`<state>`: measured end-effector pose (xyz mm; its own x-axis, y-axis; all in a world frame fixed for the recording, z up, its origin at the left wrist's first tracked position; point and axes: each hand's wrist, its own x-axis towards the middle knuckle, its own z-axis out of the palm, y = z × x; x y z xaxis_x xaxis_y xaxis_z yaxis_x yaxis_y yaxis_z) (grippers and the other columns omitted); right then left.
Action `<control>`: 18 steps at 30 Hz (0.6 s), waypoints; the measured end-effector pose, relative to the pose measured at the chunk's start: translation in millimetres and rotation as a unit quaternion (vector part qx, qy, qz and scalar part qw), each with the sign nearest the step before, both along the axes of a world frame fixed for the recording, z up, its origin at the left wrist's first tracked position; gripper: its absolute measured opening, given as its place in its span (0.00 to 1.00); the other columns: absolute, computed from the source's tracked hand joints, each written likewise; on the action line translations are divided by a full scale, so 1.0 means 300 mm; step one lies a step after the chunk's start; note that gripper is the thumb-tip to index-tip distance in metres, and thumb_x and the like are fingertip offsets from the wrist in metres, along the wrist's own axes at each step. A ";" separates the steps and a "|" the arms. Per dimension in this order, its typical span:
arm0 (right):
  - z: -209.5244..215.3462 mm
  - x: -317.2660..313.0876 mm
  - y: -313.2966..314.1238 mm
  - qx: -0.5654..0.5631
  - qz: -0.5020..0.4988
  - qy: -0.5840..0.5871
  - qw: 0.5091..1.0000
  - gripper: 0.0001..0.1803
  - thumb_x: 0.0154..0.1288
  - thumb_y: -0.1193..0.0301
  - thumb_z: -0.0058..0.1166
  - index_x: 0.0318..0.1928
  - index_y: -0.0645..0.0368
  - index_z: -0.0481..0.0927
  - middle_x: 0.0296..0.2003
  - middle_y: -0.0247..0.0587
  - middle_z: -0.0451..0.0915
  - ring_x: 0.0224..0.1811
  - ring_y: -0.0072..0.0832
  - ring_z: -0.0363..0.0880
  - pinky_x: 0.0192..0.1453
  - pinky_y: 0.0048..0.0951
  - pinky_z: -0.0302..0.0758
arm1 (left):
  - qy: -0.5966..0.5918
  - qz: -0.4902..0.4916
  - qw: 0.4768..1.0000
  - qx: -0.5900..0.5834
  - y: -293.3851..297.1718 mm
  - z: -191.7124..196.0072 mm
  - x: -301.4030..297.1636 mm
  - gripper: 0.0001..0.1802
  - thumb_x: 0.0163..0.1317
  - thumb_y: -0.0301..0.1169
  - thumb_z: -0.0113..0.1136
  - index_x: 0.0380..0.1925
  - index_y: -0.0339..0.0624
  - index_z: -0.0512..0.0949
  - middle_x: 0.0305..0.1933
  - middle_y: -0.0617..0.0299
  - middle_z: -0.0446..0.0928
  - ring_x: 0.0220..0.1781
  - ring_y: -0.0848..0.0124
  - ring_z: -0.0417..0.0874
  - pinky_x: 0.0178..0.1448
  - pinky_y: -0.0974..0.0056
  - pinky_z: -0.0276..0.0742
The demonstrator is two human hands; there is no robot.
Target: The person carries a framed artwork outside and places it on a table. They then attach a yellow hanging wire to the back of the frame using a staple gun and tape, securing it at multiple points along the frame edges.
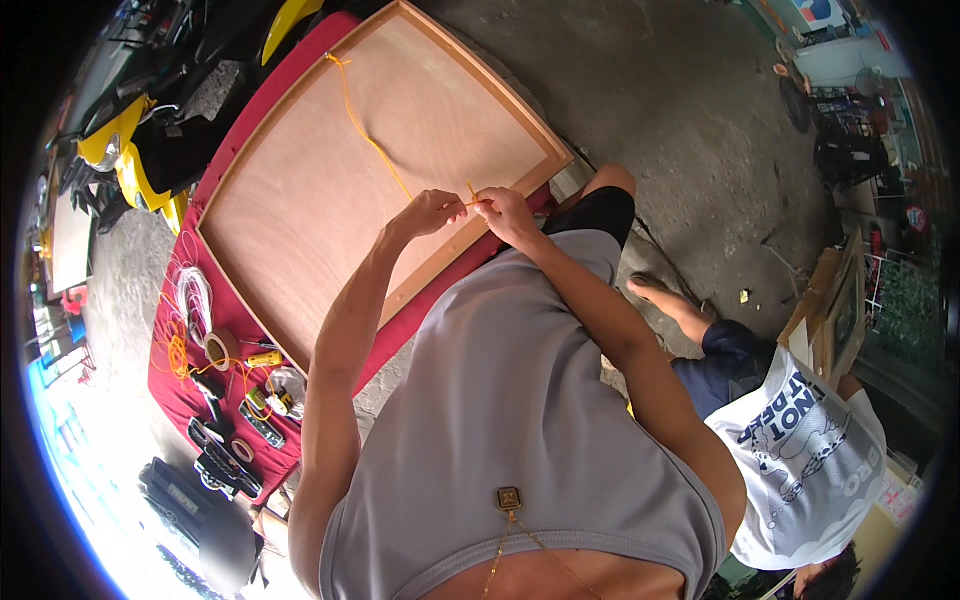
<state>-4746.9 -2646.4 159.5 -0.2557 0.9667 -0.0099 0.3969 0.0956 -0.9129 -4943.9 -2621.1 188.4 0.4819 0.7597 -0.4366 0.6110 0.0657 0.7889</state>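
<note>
A yellow cord (pixel 372 142) runs from a fastening on the far rail of a wooden frame (pixel 270 318) with a plywood panel down to my hands. Above the frame's near rail, my left hand (pixel 437 212) pinches the cord between thumb and fingers. Close beside it, my right hand (pixel 506 214) is closed on the cord's end, and a short yellow tip sticks up past the fingers. Between the two hands the cord spans a small gap. Whether a knot lies in the right fingers is hidden.
Red cloth (pixel 225 280) covers the table under the frame. At its left lie a roll of tape (pixel 221 349), coiled white wire (pixel 194 300), orange cord (pixel 177 352) and several tools. A yellow motorbike (pixel 130 160) stands beyond. Another person (pixel 800 460) is at my right.
</note>
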 end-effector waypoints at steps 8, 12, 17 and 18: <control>0.032 0.019 0.059 -0.038 0.022 0.042 0.998 0.07 0.57 0.74 0.59 0.36 0.63 0.82 0.30 0.45 0.82 0.30 0.29 0.81 0.35 0.28 0.76 | 0.084 0.015 0.973 0.215 0.019 -0.028 0.035 0.06 0.51 0.36 0.63 0.25 0.49 0.85 0.29 0.62 0.83 0.31 0.65 0.82 0.42 0.59 0.73; 0.027 0.023 0.098 -0.071 0.046 0.064 0.994 0.08 0.56 0.74 0.60 0.36 0.63 0.82 0.30 0.44 0.83 0.32 0.28 0.82 0.38 0.27 0.77 | 0.122 -0.001 0.953 0.277 0.035 -0.001 0.052 0.04 0.49 0.34 0.65 0.23 0.50 0.85 0.29 0.64 0.83 0.30 0.66 0.81 0.46 0.59 0.69; -0.039 0.024 0.134 -0.125 0.043 0.109 0.985 0.08 0.57 0.78 0.59 0.39 0.65 0.81 0.32 0.36 0.83 0.35 0.20 0.80 0.40 0.21 0.75 | 0.092 0.019 0.922 0.375 0.049 -0.015 0.068 0.02 0.44 0.31 0.65 0.19 0.50 0.81 0.23 0.66 0.80 0.30 0.68 0.80 0.43 0.59 0.67; -0.041 0.023 0.144 -0.138 0.040 0.122 0.982 0.08 0.57 0.78 0.59 0.39 0.64 0.81 0.33 0.36 0.83 0.35 0.20 0.80 0.40 0.21 0.75 | 0.089 0.019 0.917 0.389 0.053 -0.013 0.071 0.03 0.43 0.31 0.65 0.18 0.49 0.80 0.22 0.67 0.79 0.30 0.68 0.80 0.42 0.60 0.68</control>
